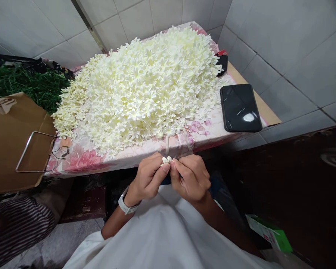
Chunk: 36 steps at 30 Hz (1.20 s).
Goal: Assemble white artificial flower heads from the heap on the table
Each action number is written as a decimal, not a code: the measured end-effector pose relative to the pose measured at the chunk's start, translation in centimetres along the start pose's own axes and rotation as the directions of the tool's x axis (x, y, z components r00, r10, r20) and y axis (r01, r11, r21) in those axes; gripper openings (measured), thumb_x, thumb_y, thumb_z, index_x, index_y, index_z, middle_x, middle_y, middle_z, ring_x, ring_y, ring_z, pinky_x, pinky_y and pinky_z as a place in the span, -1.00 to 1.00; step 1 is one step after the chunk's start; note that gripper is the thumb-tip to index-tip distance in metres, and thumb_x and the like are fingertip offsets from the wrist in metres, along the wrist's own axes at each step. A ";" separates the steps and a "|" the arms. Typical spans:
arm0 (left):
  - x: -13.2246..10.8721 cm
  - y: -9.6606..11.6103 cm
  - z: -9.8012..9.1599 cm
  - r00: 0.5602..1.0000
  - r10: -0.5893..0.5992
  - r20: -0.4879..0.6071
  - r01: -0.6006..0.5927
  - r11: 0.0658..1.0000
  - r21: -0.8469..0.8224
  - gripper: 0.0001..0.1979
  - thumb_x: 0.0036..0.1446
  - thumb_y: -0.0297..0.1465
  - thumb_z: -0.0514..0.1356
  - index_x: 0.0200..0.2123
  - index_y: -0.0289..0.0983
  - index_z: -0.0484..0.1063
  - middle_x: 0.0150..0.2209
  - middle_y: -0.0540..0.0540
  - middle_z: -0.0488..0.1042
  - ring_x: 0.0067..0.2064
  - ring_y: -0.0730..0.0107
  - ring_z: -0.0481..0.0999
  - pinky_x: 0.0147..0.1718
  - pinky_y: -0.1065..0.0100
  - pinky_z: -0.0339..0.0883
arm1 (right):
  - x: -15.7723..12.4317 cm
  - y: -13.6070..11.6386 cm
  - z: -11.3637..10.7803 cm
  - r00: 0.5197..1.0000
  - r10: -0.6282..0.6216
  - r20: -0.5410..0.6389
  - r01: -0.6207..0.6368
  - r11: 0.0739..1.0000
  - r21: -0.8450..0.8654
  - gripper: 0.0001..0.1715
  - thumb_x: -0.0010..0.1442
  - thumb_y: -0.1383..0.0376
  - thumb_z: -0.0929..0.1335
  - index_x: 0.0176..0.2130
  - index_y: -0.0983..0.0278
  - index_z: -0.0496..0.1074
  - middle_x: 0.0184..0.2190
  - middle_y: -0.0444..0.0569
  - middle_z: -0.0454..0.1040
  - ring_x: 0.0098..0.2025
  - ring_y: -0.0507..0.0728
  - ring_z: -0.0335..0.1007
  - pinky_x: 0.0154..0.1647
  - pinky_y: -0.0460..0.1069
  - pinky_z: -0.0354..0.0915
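Note:
My left hand (pixel 148 177) and my right hand (pixel 190 176) meet just below the table's front edge, both pinching one small cream flower (pixel 166 160) between their fingertips. A white watch sits on my left wrist. Right above my hands, a big heap of cream artificial flowers (pixel 140 87) covers most of the table, which wears a pink floral cloth (pixel 84 158). A few thin pale strips (pixel 167 144) hang over the cloth's edge by my hands.
A black phone (pixel 239 107) lies on the table's right end, a dark object with red (pixel 221 59) behind it. Left are cardboard (pixel 8 138) with a wire frame (pixel 33 151), green strands (pixel 30 86) and another person's striped leg (pixel 19 224). A green box (pixel 270 233) lies lower right.

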State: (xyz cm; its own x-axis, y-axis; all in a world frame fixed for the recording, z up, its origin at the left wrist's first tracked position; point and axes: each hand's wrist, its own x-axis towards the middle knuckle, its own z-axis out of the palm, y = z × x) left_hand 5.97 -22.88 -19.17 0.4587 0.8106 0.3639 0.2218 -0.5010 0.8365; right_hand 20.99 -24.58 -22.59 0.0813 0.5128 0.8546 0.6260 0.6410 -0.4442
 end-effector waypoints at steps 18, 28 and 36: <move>0.4 0.5 -0.6 0.916 -0.364 0.168 0.397 0.883 -0.250 -0.52 0.40 -0.16 0.05 -0.56 -0.28 0.21 -0.59 0.03 0.19 -0.52 0.53 0.15 -0.46 0.34 0.05 | 1.6 1.7 -1.3 0.942 0.008 0.337 -0.092 0.968 0.235 -0.87 0.25 0.50 0.36 -0.28 0.29 0.44 -0.47 -0.02 0.51 -0.41 0.10 0.32 -0.37 0.03 0.29; 0.3 -0.3 0.0 0.973 -0.227 0.037 0.227 0.974 0.002 -0.62 0.37 -0.12 0.11 -0.41 -0.27 0.26 -0.46 0.04 0.23 -0.42 0.50 0.20 -0.41 0.38 0.07 | 0.3 0.4 -0.4 0.887 0.404 0.223 -0.462 0.770 0.440 -0.78 0.27 0.50 0.39 -0.15 0.21 0.48 -0.33 -0.07 0.56 -0.32 0.05 0.46 -0.29 -0.02 0.41; 0.5 0.4 -0.2 0.908 -0.345 0.238 0.376 0.921 -0.099 -0.59 0.41 -0.19 0.07 -0.47 -0.28 0.18 -0.49 0.06 0.14 -0.42 0.54 0.13 -0.39 0.38 0.05 | 0.8 1.8 -2.2 0.768 0.345 0.540 -0.624 0.593 0.509 -0.85 0.33 0.37 0.38 -0.09 0.20 0.50 -0.30 -0.09 0.53 -0.31 0.03 0.46 -0.28 -0.05 0.39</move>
State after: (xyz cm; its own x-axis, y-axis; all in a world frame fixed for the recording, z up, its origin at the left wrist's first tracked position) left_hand 6.18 -22.62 -18.56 0.5446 0.8368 -0.0561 0.2920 -0.1266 0.9480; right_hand 23.91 -24.30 -22.07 -0.1406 0.9232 0.3575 -0.0743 0.3503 -0.9337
